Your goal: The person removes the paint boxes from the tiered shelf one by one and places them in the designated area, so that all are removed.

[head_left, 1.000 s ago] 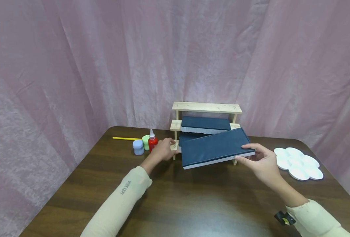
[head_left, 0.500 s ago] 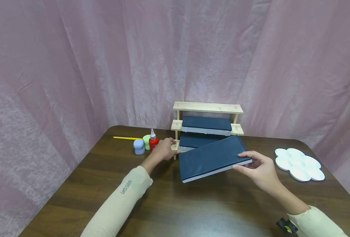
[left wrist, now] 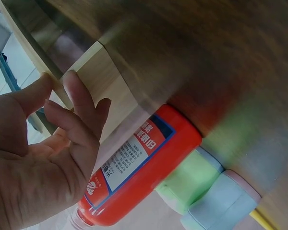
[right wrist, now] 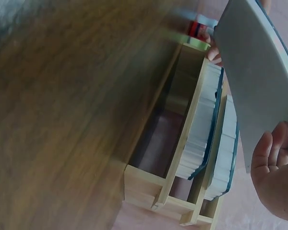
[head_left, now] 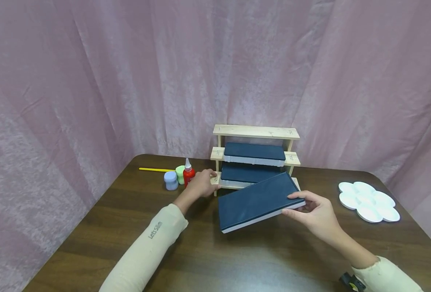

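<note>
Two bare hands, well apart, are at work over a dark wooden table (head_left: 208,259). Between them, nearer the right, is a flat dark blue box (head_left: 257,202), up in the air in front of a stepped wooden rack (head_left: 255,131). Its cover is smooth and plain, its sides are white, and its underside is pale grey in the right wrist view; it lies at a slant, the left end closer to the viewer. The right hand (head_left: 317,213) pinches its right end, fingers on top and thumb below. The left hand (head_left: 200,184) grips the left end of the rack's lowest step.

Beyond the hands, an upper box (head_left: 253,151) and a lower box (head_left: 246,172), similarly blue and white, rest on the middle and lowest steps. The held box hides part of the lower one — whether it touches the rack cannot be told.

Just beside the left hand stands a red bottle (head_left: 188,174); the hand covers its base in the head view, and its label is upside down and only partly readable in the left wrist view. In the right wrist view the held box runs off the edge, its cover mostly out of sight.
</note>
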Tool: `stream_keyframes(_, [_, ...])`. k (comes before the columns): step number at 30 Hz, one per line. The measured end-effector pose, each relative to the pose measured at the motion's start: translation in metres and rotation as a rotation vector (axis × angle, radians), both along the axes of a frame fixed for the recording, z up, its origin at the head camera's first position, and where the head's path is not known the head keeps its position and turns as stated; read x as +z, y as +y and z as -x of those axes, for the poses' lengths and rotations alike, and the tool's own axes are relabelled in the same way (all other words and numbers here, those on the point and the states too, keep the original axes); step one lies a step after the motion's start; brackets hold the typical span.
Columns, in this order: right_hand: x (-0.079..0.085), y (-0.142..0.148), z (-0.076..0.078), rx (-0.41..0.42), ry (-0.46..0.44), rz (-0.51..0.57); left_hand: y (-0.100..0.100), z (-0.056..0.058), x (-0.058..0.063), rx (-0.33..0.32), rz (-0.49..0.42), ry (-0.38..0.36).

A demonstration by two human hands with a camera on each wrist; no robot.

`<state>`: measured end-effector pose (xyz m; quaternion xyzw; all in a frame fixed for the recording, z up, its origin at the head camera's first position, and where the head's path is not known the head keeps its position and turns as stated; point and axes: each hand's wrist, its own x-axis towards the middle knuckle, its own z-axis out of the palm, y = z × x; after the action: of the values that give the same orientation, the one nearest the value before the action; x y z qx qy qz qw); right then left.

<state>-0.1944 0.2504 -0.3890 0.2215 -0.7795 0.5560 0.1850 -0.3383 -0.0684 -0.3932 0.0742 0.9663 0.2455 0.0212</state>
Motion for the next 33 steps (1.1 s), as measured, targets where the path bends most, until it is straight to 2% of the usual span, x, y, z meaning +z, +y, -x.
stream_keyframes(7, [-0.004,-0.005,0.0,-0.023,-0.062,-0.011,-0.001,0.001,-0.001,0.0,-0.002,0.001])
stream_keyframes(19, [-0.007,-0.012,0.0,-0.058,-0.066,-0.042,0.0,0.0,0.001,-0.004,0.007,0.009])
stream_keyframes(33, [-0.009,-0.022,-0.001,-0.117,-0.124,-0.041,0.002,0.0,-0.001,0.01,0.01,-0.01])
